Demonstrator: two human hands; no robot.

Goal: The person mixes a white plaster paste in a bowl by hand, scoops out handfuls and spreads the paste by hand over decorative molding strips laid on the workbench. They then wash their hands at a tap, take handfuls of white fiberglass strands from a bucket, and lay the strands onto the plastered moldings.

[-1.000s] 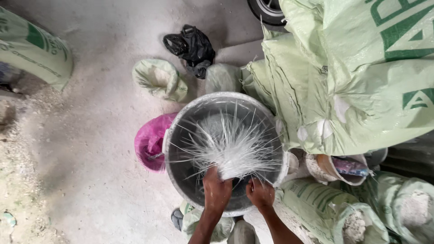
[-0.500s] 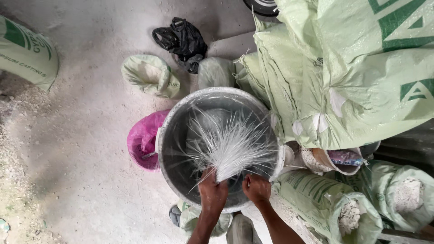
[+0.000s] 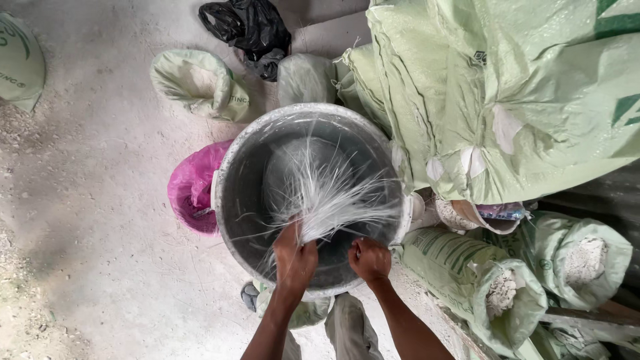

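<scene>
Big green woven sacks (image 3: 507, 100) piled far right, grey metal basin (image 3: 233, 200) centre w/ pink bag (image 3: 190, 190) just left, white fibre bundle (image 3: 333, 197) fanned inside basin, left hand (image 3: 295, 260) fisted tight on bundle's near end, right hand (image 3: 370, 259) clenched at near rim, contents can't tell.

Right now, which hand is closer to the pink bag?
Left. The left hand grips white fibres in the bucket, beside the pink bag; the right hand is farther.
</scene>
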